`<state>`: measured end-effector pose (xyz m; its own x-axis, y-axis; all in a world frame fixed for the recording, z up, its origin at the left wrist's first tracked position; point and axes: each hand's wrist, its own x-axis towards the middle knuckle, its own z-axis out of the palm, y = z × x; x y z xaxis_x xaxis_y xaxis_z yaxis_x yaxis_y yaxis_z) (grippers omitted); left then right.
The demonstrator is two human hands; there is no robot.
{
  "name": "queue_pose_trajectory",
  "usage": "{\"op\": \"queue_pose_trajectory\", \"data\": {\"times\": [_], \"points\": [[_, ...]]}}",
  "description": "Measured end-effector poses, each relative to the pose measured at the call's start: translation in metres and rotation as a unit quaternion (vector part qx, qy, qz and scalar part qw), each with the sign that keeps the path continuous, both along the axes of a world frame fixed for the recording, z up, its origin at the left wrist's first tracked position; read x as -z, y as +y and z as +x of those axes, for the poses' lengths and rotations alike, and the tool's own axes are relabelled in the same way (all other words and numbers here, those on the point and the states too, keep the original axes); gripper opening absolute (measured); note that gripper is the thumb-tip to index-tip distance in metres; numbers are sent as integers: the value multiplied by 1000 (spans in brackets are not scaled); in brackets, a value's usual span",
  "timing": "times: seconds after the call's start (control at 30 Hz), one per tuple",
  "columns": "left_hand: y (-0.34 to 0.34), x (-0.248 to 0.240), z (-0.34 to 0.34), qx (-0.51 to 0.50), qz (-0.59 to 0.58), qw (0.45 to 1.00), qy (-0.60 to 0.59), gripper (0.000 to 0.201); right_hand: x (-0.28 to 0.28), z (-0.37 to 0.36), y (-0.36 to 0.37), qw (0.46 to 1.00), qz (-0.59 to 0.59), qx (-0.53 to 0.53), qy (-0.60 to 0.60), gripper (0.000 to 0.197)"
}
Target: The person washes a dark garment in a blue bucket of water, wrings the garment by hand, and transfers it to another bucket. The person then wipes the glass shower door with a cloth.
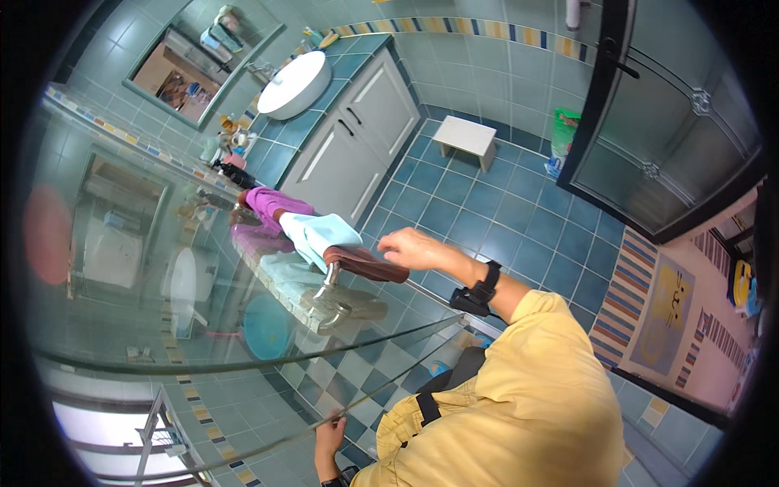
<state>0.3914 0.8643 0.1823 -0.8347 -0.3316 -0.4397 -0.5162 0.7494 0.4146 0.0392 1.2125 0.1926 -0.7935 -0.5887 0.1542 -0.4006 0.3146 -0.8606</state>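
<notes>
A metal rail on the glass shower panel carries a purple cloth, a light blue cloth and a brown cloth. My right hand is at the upper edge of the brown cloth, its fingers curled and closed against it. How firmly they grip cannot be made out. Lower down, my left hand is closed on the edge of a glass door, with some fingers hidden. A black band circles my right wrist.
A white basin stands on a tiled counter above grey cabinets. Beyond my right hand are a small white stool, a green and white bag and a dark-framed door. A turquoise basin shows through the glass.
</notes>
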Motion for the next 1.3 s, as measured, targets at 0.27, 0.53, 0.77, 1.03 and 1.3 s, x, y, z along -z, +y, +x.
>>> {"op": "queue_pose_trajectory", "data": {"times": [0.27, 0.53, 0.77, 1.03, 1.3], "points": [[16, -11, 27, -102, -30, 994, -24, 33, 10, -10, -59, 999, -42, -7, 29, 23], [22, -24, 16, -59, -39, 997, -2, 37, -12, -9, -38, 994, 13, -96, -48, 22], [4, -16, 40, -68, -73, 995, 8, 37, -28, -51, -31, 999, -16, 36, 6, 13], [-23, -3, 108, -90, -75, 993, -11, 40, -27, -102, -107, 978, -197, 20, 71, 27], [-52, 50, 191, -245, -65, 961, -114, 39, -44, -122, -119, 993, -72, -94, 6, 54]]}}
